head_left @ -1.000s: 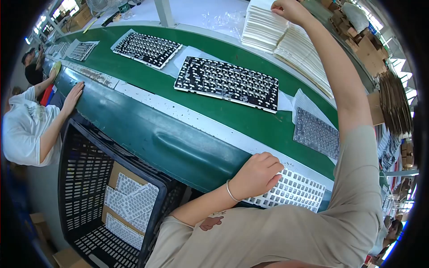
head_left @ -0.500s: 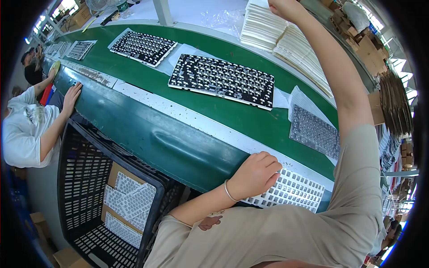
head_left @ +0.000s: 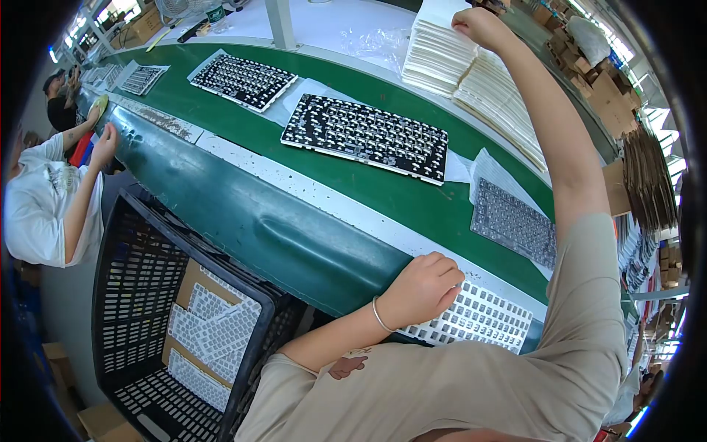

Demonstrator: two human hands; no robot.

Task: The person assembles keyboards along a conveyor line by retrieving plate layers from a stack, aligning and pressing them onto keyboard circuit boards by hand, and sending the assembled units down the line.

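Note:
My left hand (head_left: 423,291), with a bracelet at the wrist, is closed with curled fingers over the left end of a white keyboard plate (head_left: 490,317) with many square holes. The plate lies at the near table edge against my body. My right arm stretches far across the belt. At its end my right hand (head_left: 482,31) has its fingers pinched at the top of a stack of thin white foam sheets (head_left: 440,55). Closest on the belt are a dark perforated keyboard sheet (head_left: 512,221) on white foam and a black keyboard without keycaps (head_left: 368,138).
Another keyboard (head_left: 243,79) lies further left on the green belt (head_left: 243,136). A black plastic crate (head_left: 136,309) holding white keyboard plates (head_left: 213,324) stands below the table edge. A co-worker in a white shirt (head_left: 48,206) sits at the left. Flattened cardboard (head_left: 649,173) is stacked at the right.
The view has shifted slightly. My right hand sits a little lower in view, still at the foam stack. The co-worker's hand has lifted off the table edge. My left hand stays on the plate.

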